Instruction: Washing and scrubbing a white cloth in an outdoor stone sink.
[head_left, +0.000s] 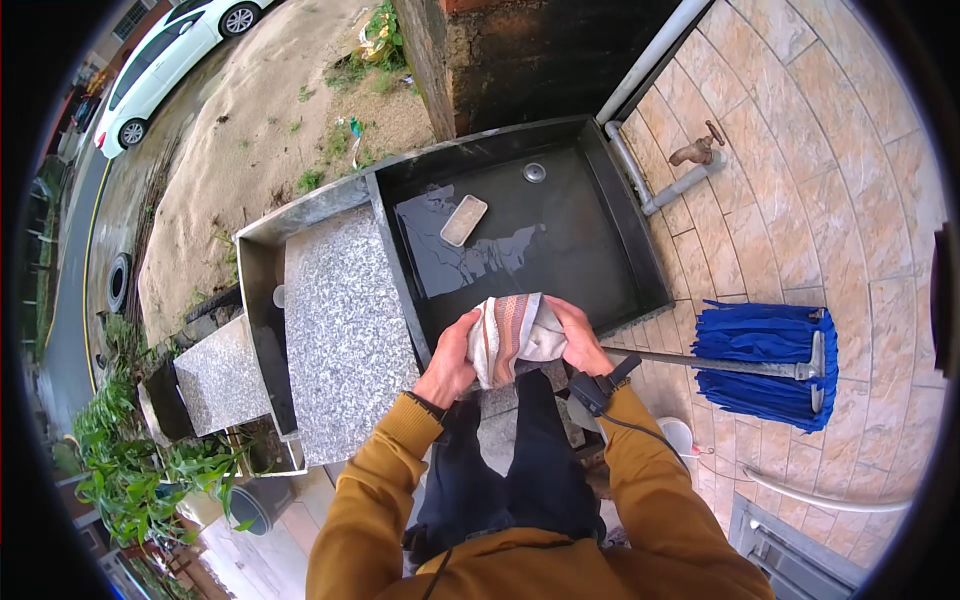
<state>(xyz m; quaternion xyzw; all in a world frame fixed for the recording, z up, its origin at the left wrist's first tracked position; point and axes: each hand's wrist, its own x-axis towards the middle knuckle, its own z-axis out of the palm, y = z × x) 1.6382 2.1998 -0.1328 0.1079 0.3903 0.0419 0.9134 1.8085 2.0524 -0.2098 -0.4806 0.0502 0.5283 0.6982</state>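
Observation:
A folded striped cloth (508, 337) in white, orange and grey is gripped between my two hands, above the near edge of a dark stone sink. My left hand (452, 360) holds its left end. On the other end is my right hand (581, 337), with a strapped device at the wrist. Shallow water covers part of the sink basin (577, 225). A pale rectangular block (464, 220), perhaps soap or a small dish, lies in it. Further back sits a round metal drain (534, 173).
A speckled granite slab (349, 330) adjoins the sink on the left. On the tiled wall at right is a brass tap (697, 146). A blue mop (765, 367) leans there, its handle reaching towards my right wrist. A white container (676, 435) stands below.

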